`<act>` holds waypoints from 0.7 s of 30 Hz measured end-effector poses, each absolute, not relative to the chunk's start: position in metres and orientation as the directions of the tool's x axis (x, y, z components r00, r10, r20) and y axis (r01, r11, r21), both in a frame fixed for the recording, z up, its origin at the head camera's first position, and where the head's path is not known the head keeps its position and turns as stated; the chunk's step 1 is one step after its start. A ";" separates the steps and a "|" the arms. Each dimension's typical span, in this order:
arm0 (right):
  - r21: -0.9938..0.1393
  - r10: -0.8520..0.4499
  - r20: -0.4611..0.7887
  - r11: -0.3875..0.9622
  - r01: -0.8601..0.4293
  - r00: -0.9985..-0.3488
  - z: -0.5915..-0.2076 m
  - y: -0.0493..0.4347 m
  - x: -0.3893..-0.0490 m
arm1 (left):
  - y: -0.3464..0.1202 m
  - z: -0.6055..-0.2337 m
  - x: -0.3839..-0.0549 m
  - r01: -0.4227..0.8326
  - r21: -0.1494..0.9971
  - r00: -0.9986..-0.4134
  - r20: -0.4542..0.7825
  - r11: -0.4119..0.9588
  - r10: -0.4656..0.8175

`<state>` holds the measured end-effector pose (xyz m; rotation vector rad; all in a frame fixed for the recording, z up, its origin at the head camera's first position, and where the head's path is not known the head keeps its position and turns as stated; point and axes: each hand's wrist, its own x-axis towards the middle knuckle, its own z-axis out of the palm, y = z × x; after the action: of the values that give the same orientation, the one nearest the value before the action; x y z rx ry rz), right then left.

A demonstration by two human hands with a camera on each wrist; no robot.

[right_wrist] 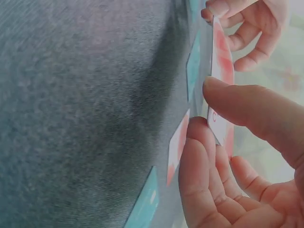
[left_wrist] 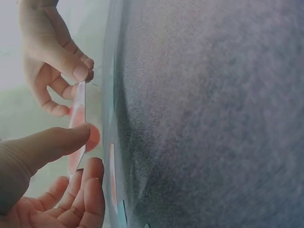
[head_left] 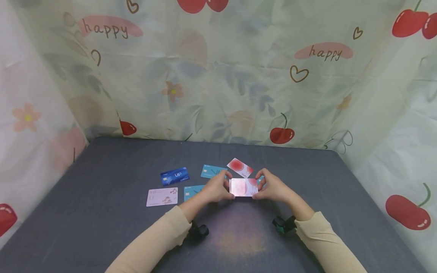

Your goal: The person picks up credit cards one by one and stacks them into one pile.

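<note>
Pink-and-red card [head_left: 244,187]: held raised above the bench [head_left: 102,220], between both hands.
Grip: short ends pinched between thumb and fingers, one by the left hand [head_left: 217,187], the other by the right hand [head_left: 273,186].
Likely handling: light, fairly stiff, slick-faced; bowing could be caused by inward squeezing.
Best hold: edges or short ends, lightly pressed.
Just beyond grip: a red-circled white card [head_left: 240,167] is seen.
Left of grip: a dark-blue VIP card [head_left: 175,176] and a pale-pink VIP card [head_left: 162,196] are laid.
</note>
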<state>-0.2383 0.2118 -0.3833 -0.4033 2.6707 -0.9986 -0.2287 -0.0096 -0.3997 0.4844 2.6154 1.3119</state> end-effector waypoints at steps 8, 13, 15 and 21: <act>-0.711 -0.364 -0.123 0.681 -0.174 -0.923 -0.377 0.212 -0.236 | -0.013 -0.395 -0.229 0.152 0.863 -0.939 -0.025 0.482 0.342; -0.709 -0.379 -0.112 0.678 -0.194 -0.919 -0.375 0.210 -0.234 | -0.016 -0.392 -0.229 0.138 0.891 -0.941 -0.019 0.432 0.339; -0.709 -0.383 -0.104 0.676 -0.202 -0.918 -0.374 0.210 -0.233 | -0.017 -0.392 -0.230 0.135 0.899 -0.940 -0.017 0.417 0.340; -0.706 -0.368 -0.107 0.682 -0.190 -0.924 -0.368 0.207 -0.229 | -0.020 -0.392 -0.230 0.142 0.910 -0.938 -0.003 0.390 0.346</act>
<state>-0.2292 0.2068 -0.3682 -0.4475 2.6549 -1.0753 -0.2300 -0.0200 -0.3919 0.4363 2.4537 1.5763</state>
